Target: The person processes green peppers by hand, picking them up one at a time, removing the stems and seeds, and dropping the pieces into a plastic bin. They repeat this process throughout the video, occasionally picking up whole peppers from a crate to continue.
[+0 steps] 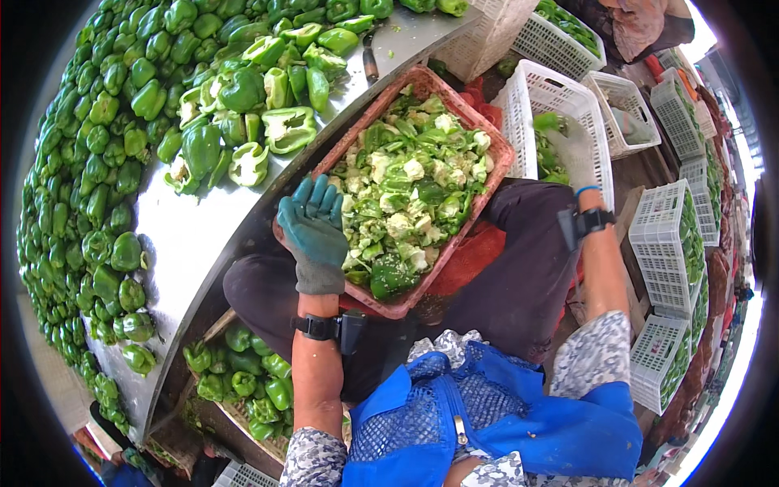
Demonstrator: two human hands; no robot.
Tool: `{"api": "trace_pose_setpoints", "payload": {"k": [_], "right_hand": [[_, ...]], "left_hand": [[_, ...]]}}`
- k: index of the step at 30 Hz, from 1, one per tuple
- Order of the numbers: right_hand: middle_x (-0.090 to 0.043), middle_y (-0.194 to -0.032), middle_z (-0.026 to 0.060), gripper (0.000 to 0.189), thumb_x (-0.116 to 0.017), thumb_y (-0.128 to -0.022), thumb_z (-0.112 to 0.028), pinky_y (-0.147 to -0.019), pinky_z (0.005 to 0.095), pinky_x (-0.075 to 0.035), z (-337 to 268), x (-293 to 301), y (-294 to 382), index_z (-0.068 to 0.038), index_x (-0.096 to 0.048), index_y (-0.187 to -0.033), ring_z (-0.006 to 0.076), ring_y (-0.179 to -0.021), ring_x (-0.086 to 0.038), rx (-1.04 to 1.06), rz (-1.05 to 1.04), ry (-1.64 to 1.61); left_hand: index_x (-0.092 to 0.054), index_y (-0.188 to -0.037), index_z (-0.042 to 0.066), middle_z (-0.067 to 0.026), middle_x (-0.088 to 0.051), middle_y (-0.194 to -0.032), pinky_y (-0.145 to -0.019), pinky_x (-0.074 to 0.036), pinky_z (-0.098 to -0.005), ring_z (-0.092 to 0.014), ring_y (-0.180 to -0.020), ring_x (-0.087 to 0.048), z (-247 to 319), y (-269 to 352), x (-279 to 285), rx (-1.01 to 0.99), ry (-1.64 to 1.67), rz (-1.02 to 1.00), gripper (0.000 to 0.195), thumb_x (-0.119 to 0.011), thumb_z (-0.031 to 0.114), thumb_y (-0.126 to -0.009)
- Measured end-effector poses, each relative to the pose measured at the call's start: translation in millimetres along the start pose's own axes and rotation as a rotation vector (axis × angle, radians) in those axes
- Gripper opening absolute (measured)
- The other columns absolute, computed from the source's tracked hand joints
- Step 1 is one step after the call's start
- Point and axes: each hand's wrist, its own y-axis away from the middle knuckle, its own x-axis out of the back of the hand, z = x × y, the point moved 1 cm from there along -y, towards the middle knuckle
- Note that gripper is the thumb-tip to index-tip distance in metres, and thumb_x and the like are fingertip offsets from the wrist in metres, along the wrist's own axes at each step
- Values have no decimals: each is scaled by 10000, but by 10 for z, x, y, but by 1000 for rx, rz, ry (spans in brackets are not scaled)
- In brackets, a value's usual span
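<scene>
My left hand (313, 228), in a teal-coated grey glove, is palm up with loosely curled fingers and nothing in it. It is beside the left rim of a red plastic tub (447, 286) on my lap. Green pepper cores, seeds and scraps (401, 189) fill the tub. Over on the right, my right hand (575, 149), in a pale glove, reaches inside a white plastic crate (572, 79). A piece of green pepper (549, 121) is at its fingertips and looks gripped, though blur softens the fingers. More pepper pieces (548, 159) lie below it in the crate.
A metal table (195, 225) at left carries a heap of whole green peppers (109, 152) and cut halves (289, 129). A knife (369, 58) rests near its edge. Several filled crates (660, 231) stand at right. Peppers (246, 383) fill a container below the table.
</scene>
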Motion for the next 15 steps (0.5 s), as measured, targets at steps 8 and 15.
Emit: {"api": "trace_pose_setpoints", "payload": {"k": [8,15], "right_hand": [[-690,-1102,112,285,-740,-844,-234,-863,342,-543,-811,-956,574,-93,-703,-1088,268,-1006,-689,567,-300,13],[-584,-1161,114,364,-690,-763,-173,-957,424,-465,-1412,-1848,920,-137,-661,-1124,294,-1175,-557,768,-525,462]], "left_hand": [[-582,-1017,50,-46,-594,-911,-744,-494,-288,-165,-787,-546,63,-205,242,-59,58,-144,235,-542,281,-1002],[-473,-809,114,28,-408,-765,-627,-390,-231,-101,-671,-390,67,-16,-132,-49,-37,68,189,-550,138,-980]]}}
